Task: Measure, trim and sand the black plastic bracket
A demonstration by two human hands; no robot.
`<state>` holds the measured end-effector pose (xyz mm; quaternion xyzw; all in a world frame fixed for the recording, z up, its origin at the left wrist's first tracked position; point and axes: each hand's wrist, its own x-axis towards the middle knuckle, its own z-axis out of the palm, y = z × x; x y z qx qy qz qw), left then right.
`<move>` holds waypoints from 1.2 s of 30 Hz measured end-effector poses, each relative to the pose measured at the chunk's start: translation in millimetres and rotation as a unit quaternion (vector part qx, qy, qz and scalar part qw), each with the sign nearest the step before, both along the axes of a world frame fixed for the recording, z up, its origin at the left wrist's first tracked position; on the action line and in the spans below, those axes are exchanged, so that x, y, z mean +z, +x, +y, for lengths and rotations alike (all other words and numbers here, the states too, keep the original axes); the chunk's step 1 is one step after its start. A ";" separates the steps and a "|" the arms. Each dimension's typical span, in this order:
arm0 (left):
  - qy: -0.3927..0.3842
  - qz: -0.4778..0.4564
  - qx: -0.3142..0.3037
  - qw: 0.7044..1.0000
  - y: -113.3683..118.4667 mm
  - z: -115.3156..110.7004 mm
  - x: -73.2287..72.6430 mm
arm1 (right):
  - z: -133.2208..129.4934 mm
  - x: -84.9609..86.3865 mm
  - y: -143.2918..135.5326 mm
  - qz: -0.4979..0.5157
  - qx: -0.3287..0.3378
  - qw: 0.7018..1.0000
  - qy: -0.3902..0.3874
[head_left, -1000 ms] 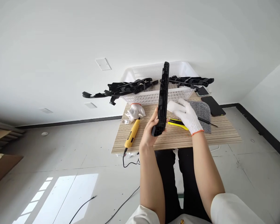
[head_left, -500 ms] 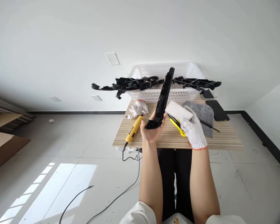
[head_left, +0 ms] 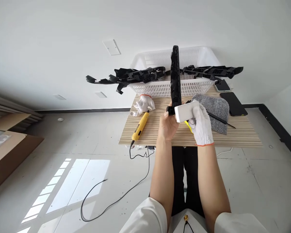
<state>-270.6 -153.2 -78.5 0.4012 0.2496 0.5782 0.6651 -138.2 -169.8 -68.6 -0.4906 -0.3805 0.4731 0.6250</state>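
Note:
My bare left hand (head_left: 169, 125) is closed around the lower end of a long black plastic part (head_left: 175, 77), which stands nearly upright in front of the basket. In a white knitted glove, my right hand (head_left: 201, 124) grips a white rectangular block (head_left: 185, 112). The block's left end meets or overlaps the lower end of the black part; whether they touch I cannot tell. Under my right hand lies a yellow utility knife (head_left: 188, 126), mostly hidden. To the left rests a yellow corded hand tool (head_left: 140, 126).
A white plastic basket (head_left: 151, 89) holds several black plastic parts (head_left: 140, 75) jutting past its sides. A white glove (head_left: 144, 104), a grey cloth (head_left: 218, 110), a thin black tool (head_left: 220, 120) and two phones (head_left: 233, 104) lie on the striped table (head_left: 155, 139). A black cable (head_left: 129, 191) trails over the floor.
The black part has turned more upright, edge-on. My left hand has shifted right, and the white block has come to the part's lower end. The camera view has tilted down slightly.

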 end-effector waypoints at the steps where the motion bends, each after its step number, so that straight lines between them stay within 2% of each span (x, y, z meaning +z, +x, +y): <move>1: -0.014 -0.002 0.003 1.000 2.8 2.1 -0.9 | 1.2 -0.6 -3.2 0.002 -0.004 1.000 -0.002; 3: -0.036 0.000 0.015 0.999 5.3 5.9 -3.2 | 3.4 -2.4 -7.5 0.020 -0.028 0.999 0.001; 7: -0.056 0.017 0.044 0.997 5.0 9.2 -9.0 | 6.6 -6.6 -7.6 0.013 -0.134 0.991 0.016; 9: -0.061 0.026 0.059 0.996 5.8 8.6 -10.7 | 6.8 -6.5 -5.8 0.006 -0.136 0.990 0.025; 12: -0.060 0.030 0.072 0.995 7.2 7.1 -10.9 | 6.3 -4.9 -2.9 -0.016 -0.095 0.995 0.038; 18: -0.066 0.018 0.059 0.996 4.2 7.2 -12.9 | 10.0 -13.8 -2.5 0.072 -0.180 0.979 0.067; 23: -0.012 0.046 0.047 0.998 -4.4 7.0 -14.1 | 10.3 -12.9 -2.5 0.082 -0.134 0.984 0.083; 26: 0.015 0.084 0.065 0.994 -10.2 6.8 -14.6 | 9.6 -10.4 1.5 0.082 -0.131 0.986 0.068; 30: 0.002 0.081 0.097 0.992 -15.7 7.3 -17.7 | 9.0 -12.2 1.5 0.099 -0.150 0.982 0.048; 36: 0.008 0.088 0.107 0.990 -29.0 7.8 -16.8 | 4.2 -10.1 2.0 0.095 -0.126 0.984 0.081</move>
